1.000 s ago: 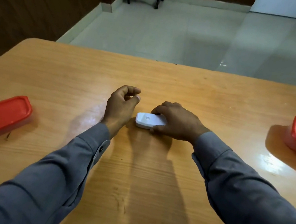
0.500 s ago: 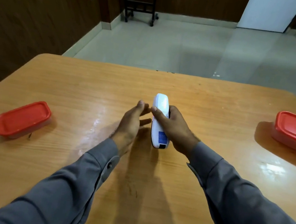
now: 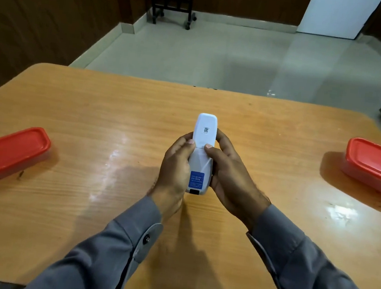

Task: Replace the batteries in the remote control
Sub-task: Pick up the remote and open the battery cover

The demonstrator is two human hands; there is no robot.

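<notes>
both hands grip the white remote control (image 3: pixel 199 155), which is lifted above the middle of the wooden table (image 3: pixel 80 202) with its back side up. the left hand (image 3: pixel 175 166) wraps the left edge, fingers curled under the body and thumb laid over the back near the seam that crosses it. the right hand (image 3: pixel 228 173) curls round the right edge the same way, its thumb tip pressed on the back right at that seam, close to the left thumb. whether the panel below the seam has shifted at all cannot be told from this angle.

the remote points away from the person, its rounded far end standing clear of the fingers and carrying a small square code mark. nearer the person, a blue label (image 3: pixel 196 180) sits on the back, and below it a small dark window marks the near end. grey shirt sleeves cover both forearms, the left cuff showing a dark button.

out to the left of the table lies a red container (image 3: pixel 10 151) with its lid on, well apart from the hands. another red lidded container (image 3: pixel 379 166) rests far off at the right edge. beyond the table stretches a pale tiled floor (image 3: pixel 220 58), dark wood-panelled walls, a black wheeled stand (image 3: pixel 173 3) against the far wall, and a white panel (image 3: pixel 336 14) at the upper right.
</notes>
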